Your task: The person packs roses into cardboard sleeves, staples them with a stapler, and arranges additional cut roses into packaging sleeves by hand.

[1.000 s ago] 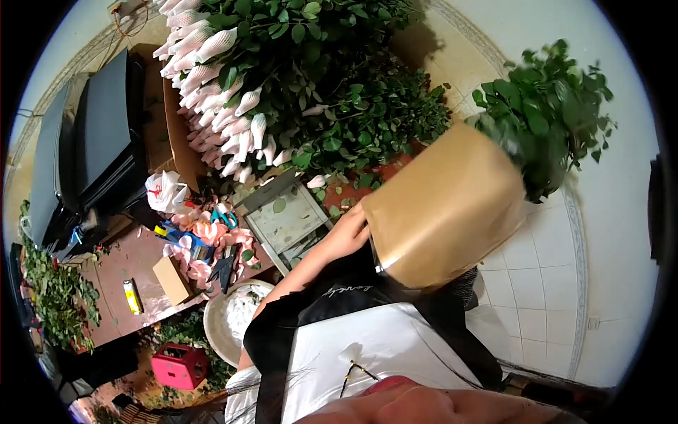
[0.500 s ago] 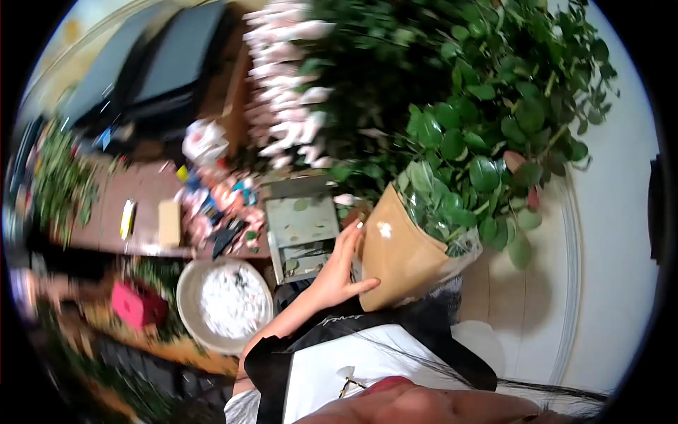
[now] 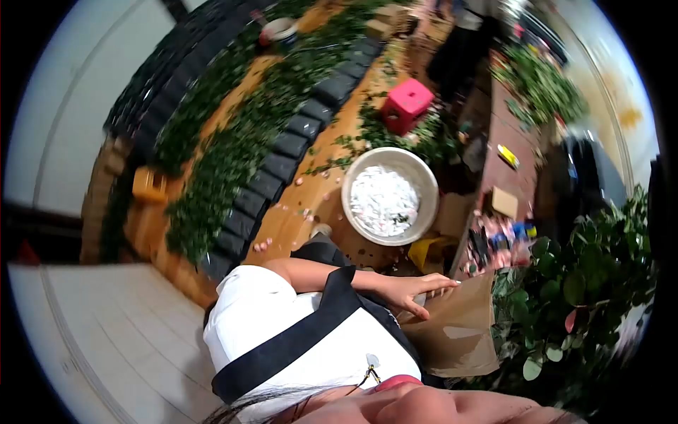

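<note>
Brown wrapping paper (image 3: 459,328) surrounds the stems of a leafy green bunch (image 3: 586,283), which points right at the lower right. Against the paper's upper edge lies my left hand (image 3: 418,291), fingers stretched out and slightly apart. My right hand cannot be seen; whatever supports the bunch from the other side is hidden. Just above my left hand is the dark red table (image 3: 510,127), with pink scraps (image 3: 498,237) and a small tan box (image 3: 504,202) on it.
A round pale basin (image 3: 429,177) full of white pieces stands on the floor beside a pink stool (image 3: 407,102). Rows of black-wrapped greenery (image 3: 247,141) cover the floor at the left, near an orange stool (image 3: 149,185). A person in dark clothes (image 3: 462,53) is in the background.
The view has swung left, towards the floor rows, and the pile with white-pink netted heads has gone out of sight. The wrapped bunch now points right, with my left hand still against its paper.
</note>
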Available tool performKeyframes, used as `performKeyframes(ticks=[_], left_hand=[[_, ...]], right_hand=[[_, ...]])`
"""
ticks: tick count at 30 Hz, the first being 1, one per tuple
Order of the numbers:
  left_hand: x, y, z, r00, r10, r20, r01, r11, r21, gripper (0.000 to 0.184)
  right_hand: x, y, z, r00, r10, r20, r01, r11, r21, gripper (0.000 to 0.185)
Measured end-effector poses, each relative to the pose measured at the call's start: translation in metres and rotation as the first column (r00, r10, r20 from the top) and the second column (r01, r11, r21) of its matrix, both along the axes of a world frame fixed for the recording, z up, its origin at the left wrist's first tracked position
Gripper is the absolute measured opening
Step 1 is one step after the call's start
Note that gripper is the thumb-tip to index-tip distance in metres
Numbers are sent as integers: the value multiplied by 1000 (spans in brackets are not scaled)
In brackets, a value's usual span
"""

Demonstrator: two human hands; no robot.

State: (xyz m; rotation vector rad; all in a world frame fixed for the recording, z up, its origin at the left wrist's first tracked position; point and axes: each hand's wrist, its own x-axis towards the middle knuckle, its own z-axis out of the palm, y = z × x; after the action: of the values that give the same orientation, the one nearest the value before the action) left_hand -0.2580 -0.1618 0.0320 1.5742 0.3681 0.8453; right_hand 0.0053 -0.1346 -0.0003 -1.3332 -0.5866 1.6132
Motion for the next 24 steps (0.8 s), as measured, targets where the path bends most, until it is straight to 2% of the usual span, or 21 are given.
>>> performKeyframes(ticks=[1, 3, 4, 5, 7, 8, 11, 15, 16, 17, 19, 21, 24], left_hand=[[-16, -3, -4, 998, 61, 20, -61, 998, -6, 114], [-51, -8, -10, 989, 121, 86, -128, 988, 89, 119], [-73, -11, -10, 993, 102, 61, -103, 995, 11, 131], [-99, -17, -10, 983, 170, 73, -171, 985, 9, 131], [-152, -26, -11, 940, 339, -47, -333, 938, 97, 141], [-180, -32, -7, 904, 409, -123, -402, 912, 81, 146], [-255, -44, -21, 794, 606, -56, -606, 795, 5, 143], [-329, -74, -27, 647, 759, -77, -762, 638, -113, 139], [-349, -85, -17, 621, 778, -97, -778, 595, -203, 138], [-365, -94, -12, 589, 800, -117, -790, 539, -291, 137], [-382, -104, -32, 439, 888, -137, -882, 396, -257, 136], [-394, -120, -39, 185, 980, -69, -921, 149, -360, 134], [-411, -142, -59, -46, 988, -144, -886, -108, -451, 131]], right_hand=[[-26, 17, 1, 997, 79, 11, -79, 997, -6, 67], [-88, 49, 1, 973, 231, 20, -231, 973, -18, 68], [-124, 63, 0, 952, 304, 22, -304, 952, -28, 68], [-161, 75, 0, 925, 380, 28, -379, 925, -35, 69], [-236, 91, -4, 860, 509, 38, -507, 861, -50, 69], [-274, 96, -6, 825, 564, 40, -561, 825, -63, 70], [-385, 106, -16, 694, 718, 39, -712, 694, -102, 71], [-508, 106, -34, 497, 868, 7, -858, 492, -146, 72], [-537, 105, -38, 444, 896, -2, -885, 439, -153, 72], [-563, 103, -42, 387, 922, -11, -911, 381, -159, 73], [-618, 98, -50, 260, 965, -32, -953, 251, -170, 73], [-666, 90, -60, 135, 989, -59, -976, 122, -180, 74], [-732, 71, -72, -76, 992, -97, -976, -94, -195, 75]])
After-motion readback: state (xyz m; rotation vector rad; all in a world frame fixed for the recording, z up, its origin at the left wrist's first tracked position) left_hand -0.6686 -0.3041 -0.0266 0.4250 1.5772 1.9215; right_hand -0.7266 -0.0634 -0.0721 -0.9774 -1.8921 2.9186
